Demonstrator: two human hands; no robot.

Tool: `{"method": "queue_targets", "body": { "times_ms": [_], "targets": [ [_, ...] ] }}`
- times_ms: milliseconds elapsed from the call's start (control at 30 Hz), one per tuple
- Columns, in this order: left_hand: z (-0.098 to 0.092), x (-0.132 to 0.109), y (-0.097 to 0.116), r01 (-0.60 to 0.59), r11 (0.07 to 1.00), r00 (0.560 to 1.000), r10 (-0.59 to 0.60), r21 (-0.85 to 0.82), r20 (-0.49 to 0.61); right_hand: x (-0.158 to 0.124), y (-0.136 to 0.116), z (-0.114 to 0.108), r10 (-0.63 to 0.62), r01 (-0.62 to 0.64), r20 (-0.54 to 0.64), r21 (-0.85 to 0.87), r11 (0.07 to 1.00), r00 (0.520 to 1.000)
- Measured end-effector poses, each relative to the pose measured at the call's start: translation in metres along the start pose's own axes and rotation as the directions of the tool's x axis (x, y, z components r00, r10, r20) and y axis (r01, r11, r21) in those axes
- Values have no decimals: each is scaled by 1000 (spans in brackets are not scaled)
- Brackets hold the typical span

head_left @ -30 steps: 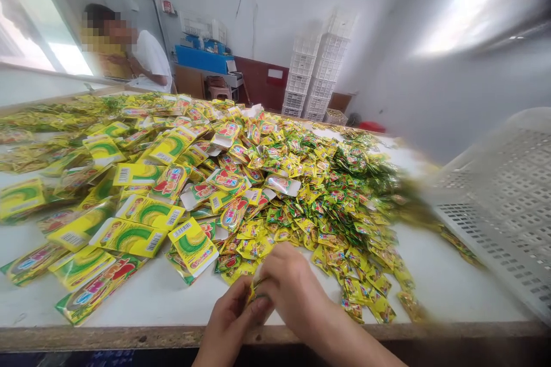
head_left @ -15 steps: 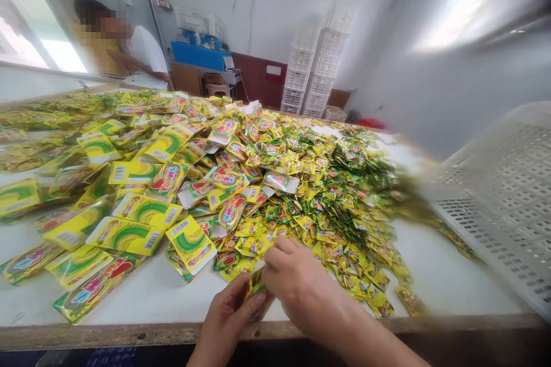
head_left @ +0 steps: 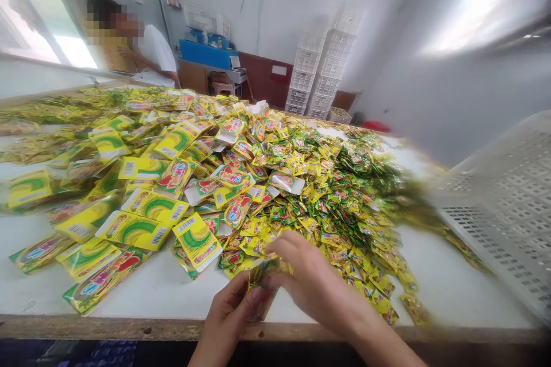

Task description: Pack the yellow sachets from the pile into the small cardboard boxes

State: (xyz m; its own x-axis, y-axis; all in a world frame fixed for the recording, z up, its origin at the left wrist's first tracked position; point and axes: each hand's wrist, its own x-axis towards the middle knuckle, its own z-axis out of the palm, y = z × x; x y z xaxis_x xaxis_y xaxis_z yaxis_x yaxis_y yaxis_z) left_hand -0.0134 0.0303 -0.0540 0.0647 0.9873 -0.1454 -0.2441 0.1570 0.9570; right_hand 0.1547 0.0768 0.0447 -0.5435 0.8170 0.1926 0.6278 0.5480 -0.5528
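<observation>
My left hand (head_left: 230,312) is wrapped round a small cardboard box (head_left: 263,305) at the table's front edge, thumb on its near face. Shiny green and yellow sachets (head_left: 262,273) show at the top of this box. My right hand (head_left: 305,278) bends over the opening, with fingers and thumb at the sachets; blur hides exactly how many it holds. Just beyond my hands lies a heap of small yellow and green sachets (head_left: 344,212). Left of it is a pile of printed yellow boxes (head_left: 138,229), some with open white flaps.
A white perforated plastic basket (head_left: 499,223) stands at the right. The table's wooden edge (head_left: 129,327) runs along the front. At the far left sits another person (head_left: 159,51). Stacked white crates (head_left: 322,69) and a blue-topped desk (head_left: 204,54) stand by the back wall.
The fingers of my right hand have opened out somewhat above the box, and more of the sachets at its top shows. My left hand keeps its hold. The view has shifted slightly.
</observation>
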Motion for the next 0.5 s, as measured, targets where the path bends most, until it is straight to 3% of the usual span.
{"method": "queue_targets", "body": {
  "times_ms": [67,133,300,367,500],
  "targets": [
    [3,-1,4,7,1000,1000,-7,-10,7,-10,12,7,89,-86,-89,34,996,992],
    [4,0,4,17,1000,1000,-16,9,-22,-18,15,14,64,-64,-91,-3,998,994],
    [6,4,-4,31,999,988,-34,-23,-148,-19,-2,16,-122,137,78,-235,962,989],
    [9,2,-3,21,1000,981,-17,17,-193,-13,-3,12,-121,138,94,-208,968,988],
    [15,-7,6,31,997,967,-12,72,-255,-2,10,7,-41,41,81,11,999,996]
  ]
}}
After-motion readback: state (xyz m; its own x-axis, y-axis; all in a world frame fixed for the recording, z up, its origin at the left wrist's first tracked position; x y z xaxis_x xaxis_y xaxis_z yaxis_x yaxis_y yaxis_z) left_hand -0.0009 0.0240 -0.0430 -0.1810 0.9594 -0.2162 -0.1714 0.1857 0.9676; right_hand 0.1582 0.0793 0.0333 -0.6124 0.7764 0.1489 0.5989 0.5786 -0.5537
